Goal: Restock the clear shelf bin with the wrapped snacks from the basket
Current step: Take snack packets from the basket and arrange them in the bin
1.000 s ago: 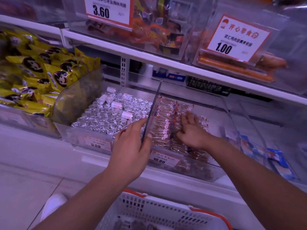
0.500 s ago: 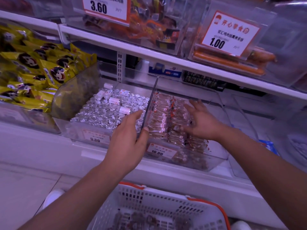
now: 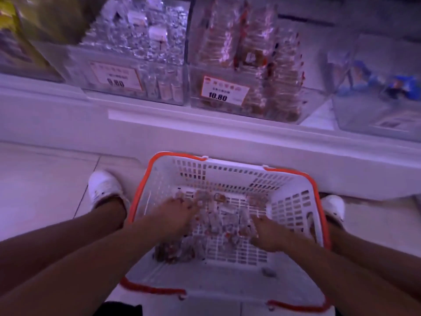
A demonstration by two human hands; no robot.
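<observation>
Head view is looking down at the white shelf ledge (image 3: 205, 137), where the clear shelf bin (image 3: 248, 71) is sitting far off. Nearer, the basket (image 3: 293, 201) is resting on the floor, wrapped snacks (image 3: 218, 222) lying inside. Left hand (image 3: 173, 215) and right hand (image 3: 271, 233) are reaching among them — blur is hiding whether either is grasping anything.

I see the basket (image 3: 293, 206) on the floor (image 3: 41, 183) just before the shelf (image 3: 159, 131), between my two shoes, with wrapped snacks (image 3: 216, 222) lying in it. My left hand (image 3: 173, 217) and right hand (image 3: 268, 233) rest among them. Above, the shelf bin (image 3: 246, 65) sits between a foil-candy bin (image 3: 134, 53) on its left and another bin (image 3: 376, 87) on its right.
</observation>
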